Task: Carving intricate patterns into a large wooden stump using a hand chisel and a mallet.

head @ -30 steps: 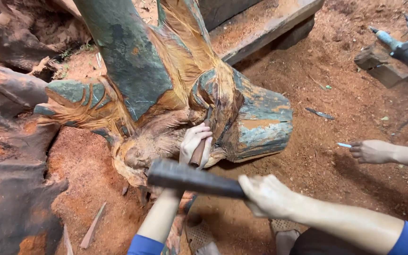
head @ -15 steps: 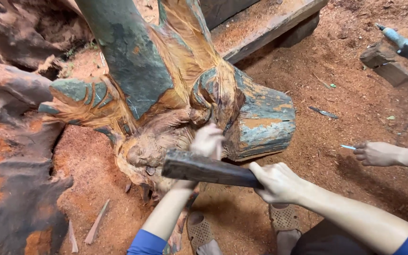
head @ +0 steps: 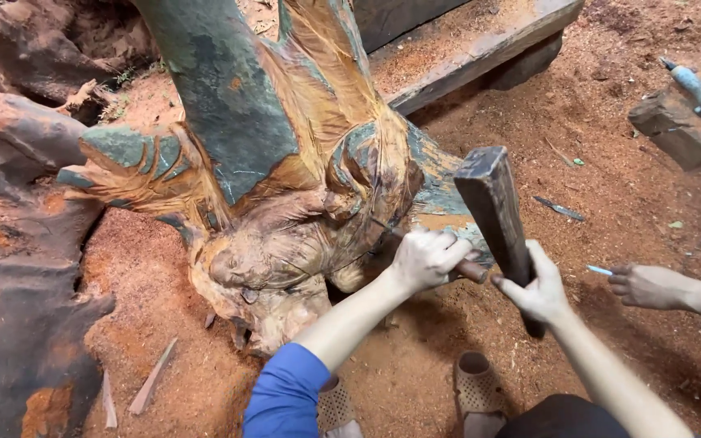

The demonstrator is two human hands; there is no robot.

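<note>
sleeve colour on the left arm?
Blue sleeve, short, ending above the elbow; the left hand is bare. Head view, the only one.

carving [head: 285,186]: 1 | mallet [head: 496,211]: 1 | chisel [head: 468,269]: 1 | hands: 3 | sandals: 2

Carved wooden root sculpture [head: 285,186]: orange-brown grain, blue-green patches. Blocky wooden mallet [head: 501,219]: dark grey-brown. Sawdust-covered ground [head: 610,146]: reddish. Fabric sleeve [head: 285,393]: blue.

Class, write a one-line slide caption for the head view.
Left hand sets chisel against carved wood sculpture; right hand raises dark mallet.
</note>
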